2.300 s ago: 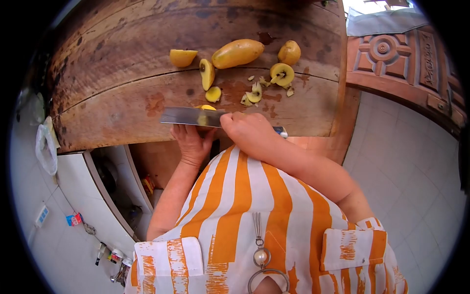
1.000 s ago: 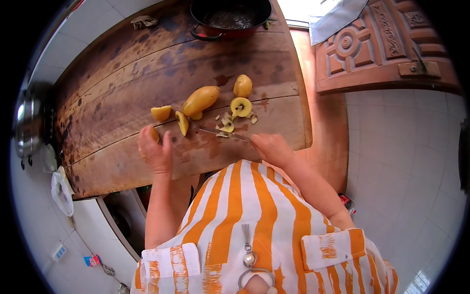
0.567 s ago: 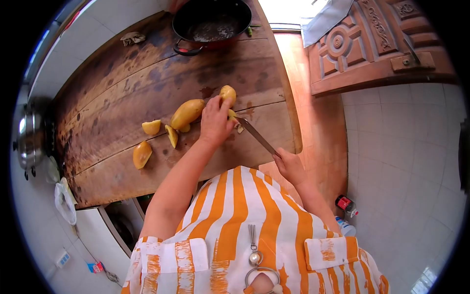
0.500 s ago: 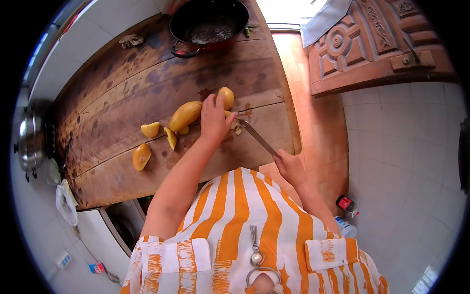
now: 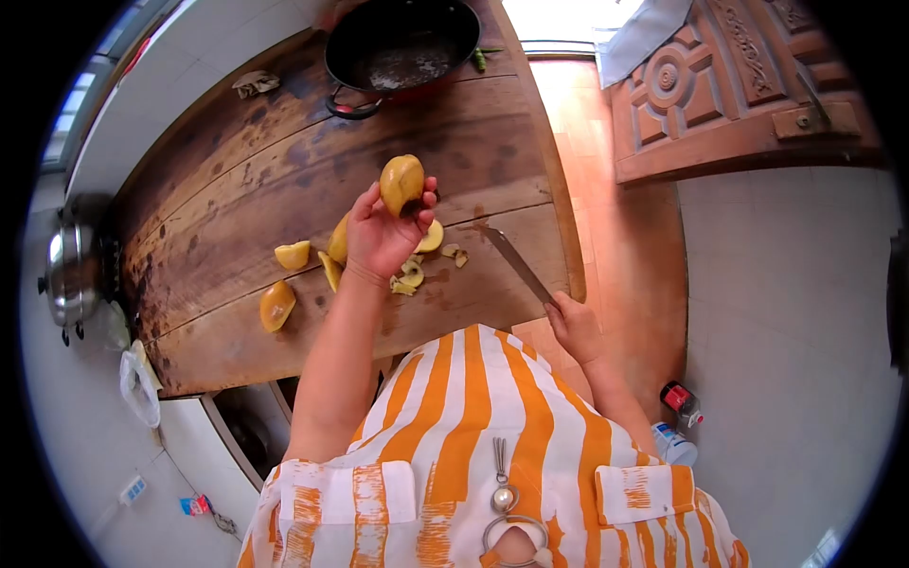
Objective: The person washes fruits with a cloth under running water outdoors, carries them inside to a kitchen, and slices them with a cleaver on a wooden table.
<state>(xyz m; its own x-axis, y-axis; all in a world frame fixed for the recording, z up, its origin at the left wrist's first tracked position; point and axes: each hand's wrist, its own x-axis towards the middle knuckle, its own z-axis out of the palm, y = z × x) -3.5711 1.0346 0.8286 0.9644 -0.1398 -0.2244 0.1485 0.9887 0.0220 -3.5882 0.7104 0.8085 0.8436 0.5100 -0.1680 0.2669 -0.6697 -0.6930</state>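
My left hand [image 5: 379, 237] is turned palm up, its fingers curled round a rounded yellow vegetable piece [image 5: 402, 183] with a dark patch at its lower end. In my right hand [image 5: 574, 327] is the handle of a knife [image 5: 516, 257]; its blade slants up and left over the table edge. Behind my left wrist, a long yellow vegetable [image 5: 339, 240] is partly hidden. Close by lie a narrow wedge [image 5: 330, 271], a yellow chunk [image 5: 293, 255] and a larger cut piece [image 5: 277, 306]. Right of the wrist are a pale cut round [image 5: 431, 236] and small scraps [image 5: 409, 276].
A black wok [image 5: 402, 47] stands at the back of the wooden table [image 5: 218, 227], with green peppers [image 5: 480, 60] beside it. A crumpled cloth [image 5: 256, 83] lies farther left. Bottles [image 5: 680, 402] stand on the floor at right, below a carved wooden door [image 5: 729, 95].
My left hand has lifted the rounded vegetable piece off the table and turned palm up, uncovering the cut round and scraps. The knife has shifted slightly right and down.
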